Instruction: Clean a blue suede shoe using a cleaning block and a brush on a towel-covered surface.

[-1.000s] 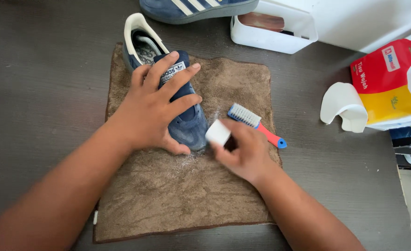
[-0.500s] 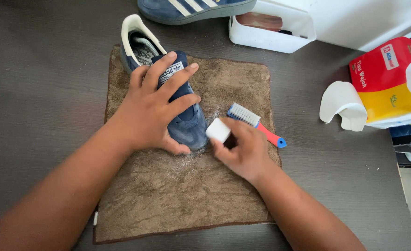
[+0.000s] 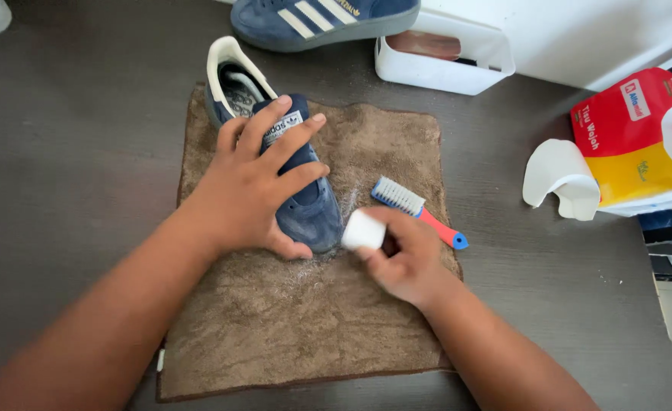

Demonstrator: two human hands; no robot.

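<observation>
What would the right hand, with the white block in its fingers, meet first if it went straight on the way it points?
Probably the toe of the blue shoe: the right hand points its white block up-left at it, nearly touching, though the exact gap is unclear.

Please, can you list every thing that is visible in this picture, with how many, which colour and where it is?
suede shoe: 1, navy blue with white heel lining, on the brown towel, under the left hand
second shoe: 1, navy blue with white stripes, top edge, on the table
towel: 1, brown, spread on the table, with white crumbs near the toe of the shoe
white block: 1, white, at the toe of the shoe, in the right hand
brush: 1, blue head, white bristles, red handle, on the towel behind the right hand
plastic bin: 1, white, top centre
tissue pack: 1, red and yellow, right edge
table: 1, dark brown
left hand: 1, flat on the shoe
right hand: 1, gripping the white block
</observation>
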